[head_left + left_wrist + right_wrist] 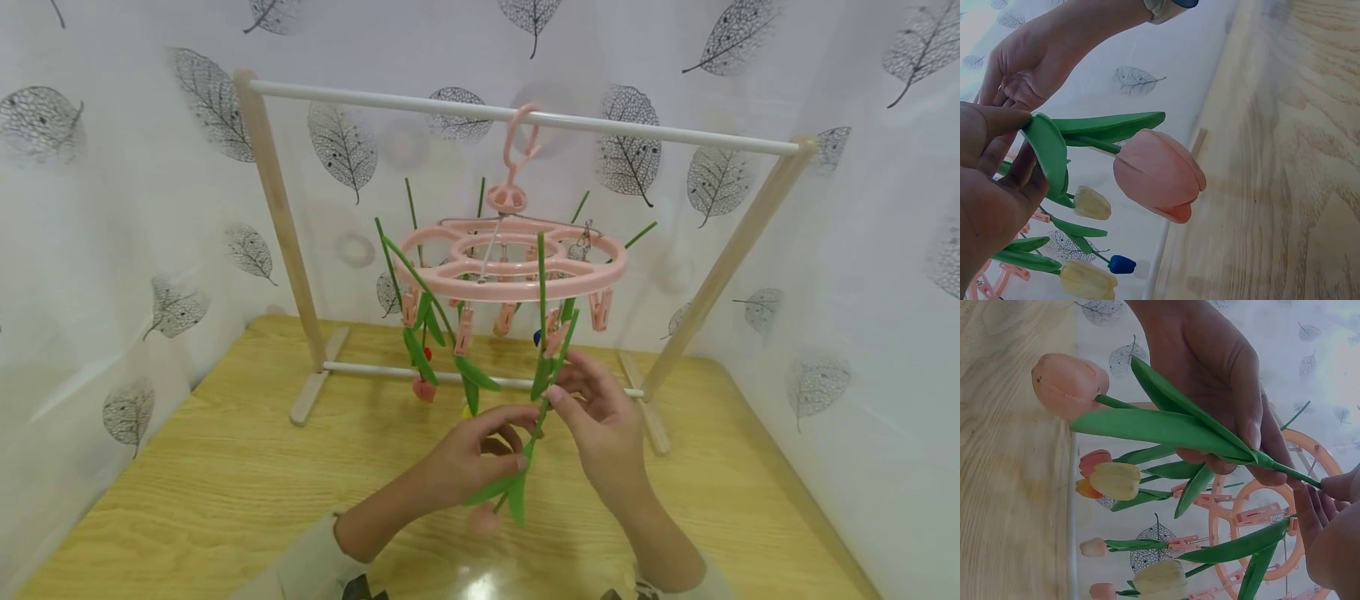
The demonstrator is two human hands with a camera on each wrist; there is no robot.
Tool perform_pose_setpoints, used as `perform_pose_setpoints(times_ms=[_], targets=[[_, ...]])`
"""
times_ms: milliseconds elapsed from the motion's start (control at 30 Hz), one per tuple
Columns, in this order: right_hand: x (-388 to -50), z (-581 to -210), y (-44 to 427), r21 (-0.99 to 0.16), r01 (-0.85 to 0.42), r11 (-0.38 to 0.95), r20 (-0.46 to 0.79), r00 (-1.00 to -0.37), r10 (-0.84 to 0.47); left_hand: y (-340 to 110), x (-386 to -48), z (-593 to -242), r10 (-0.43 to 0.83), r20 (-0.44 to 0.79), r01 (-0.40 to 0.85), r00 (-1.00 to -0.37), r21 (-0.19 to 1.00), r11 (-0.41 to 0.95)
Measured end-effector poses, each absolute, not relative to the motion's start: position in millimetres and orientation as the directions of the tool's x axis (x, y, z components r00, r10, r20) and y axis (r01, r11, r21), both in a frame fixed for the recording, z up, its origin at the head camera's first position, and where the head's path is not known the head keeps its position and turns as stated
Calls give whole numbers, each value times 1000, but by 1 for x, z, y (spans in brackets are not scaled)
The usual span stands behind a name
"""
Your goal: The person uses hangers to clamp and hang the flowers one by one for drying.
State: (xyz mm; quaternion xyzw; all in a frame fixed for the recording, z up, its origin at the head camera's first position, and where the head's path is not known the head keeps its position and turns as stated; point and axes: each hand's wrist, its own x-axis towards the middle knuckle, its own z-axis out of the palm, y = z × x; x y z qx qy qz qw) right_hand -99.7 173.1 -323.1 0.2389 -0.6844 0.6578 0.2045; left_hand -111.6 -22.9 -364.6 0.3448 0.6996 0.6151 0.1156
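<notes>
An artificial pink tulip (1157, 175) hangs head down between both hands, its stem slanting up and to the right in the head view. The left hand (476, 458) pinches it where the leaves (1166, 432) leave the stem. Higher up, the thumb and fingers of the right hand (603, 429) pinch the stem (1297, 477). Just above the right hand is a pink clip (557, 339) of the round pink clip hanger (510, 290). Other tulips hang from the hanger with blooms down, among them a yellow tulip (1160, 580) and a blue tulip (1122, 264).
The hanger hooks over a white rod (375, 98) of a wooden-legged stand (277, 217). A lower white bar (375, 369) crosses behind the hands. The stand rests on a wood-grain table (225, 475), before a leaf-patterned curtain (135, 250).
</notes>
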Motion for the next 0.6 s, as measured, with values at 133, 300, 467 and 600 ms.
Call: perform_pose_setpoints(times_ms=[133, 300, 467, 600], targets=[[-101, -317, 182, -831, -553, 60, 550, -833, -64, -22, -112, -364, 618, 274, 344, -737, 939, -5], [-113, -298, 207, -762, -634, 134, 638, -770, -14, -23, -114, -365, 618, 291, 353, -731, 935, -23], [-143, -267, 235, -589, -772, 240, 786, -616, -55, -26, -116, -366, 615, 298, 349, -730, 936, -39], [-171, -243, 252, -523, -798, 300, 804, -579, -137, -27, -114, -364, 609, 300, 352, -734, 935, -36]])
